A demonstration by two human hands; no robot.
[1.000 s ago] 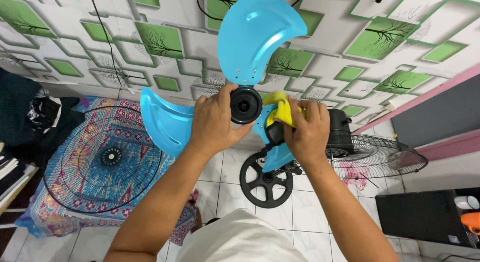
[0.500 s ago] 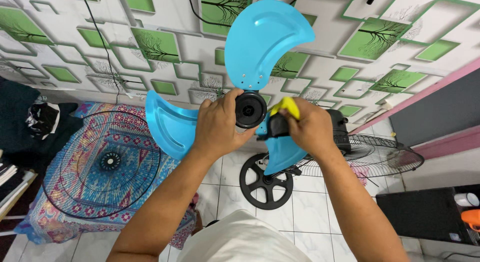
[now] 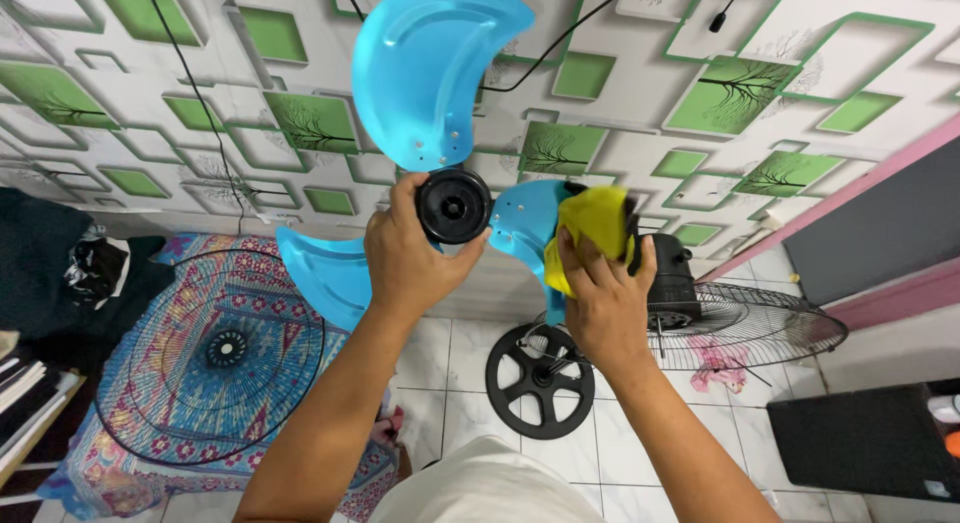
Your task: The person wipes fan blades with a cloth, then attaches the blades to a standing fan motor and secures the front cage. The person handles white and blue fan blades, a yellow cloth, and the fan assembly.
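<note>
Gripping the black hub point(image 3: 453, 206) of the blue fan blade point(image 3: 425, 68), the left hand point(image 3: 410, 251) curls its fingers around it; the right hand point(image 3: 598, 295) presses a yellow cloth point(image 3: 592, 223) against one blade, fingers spread.

The left hand point(image 3: 415, 253) grips a three-bladed bright blue plastic fan propeller point(image 3: 425, 73) at its round black hub point(image 3: 454, 206), thumb and fingers curled around the hub's edge. The right hand point(image 3: 603, 298) presses a crumpled yellow cloth point(image 3: 592, 228) against the blade that points right. Behind and below the hands, a black fan motor housing point(image 3: 670, 268) sits against a round wire rear grille point(image 3: 745, 328), and a black spoked round base point(image 3: 540, 378) rests on the white tiled floor point(image 3: 450, 383). A second round wire grille point(image 3: 215, 353) lies on a patterned blue and pink fabric point(image 3: 130, 463).
</note>
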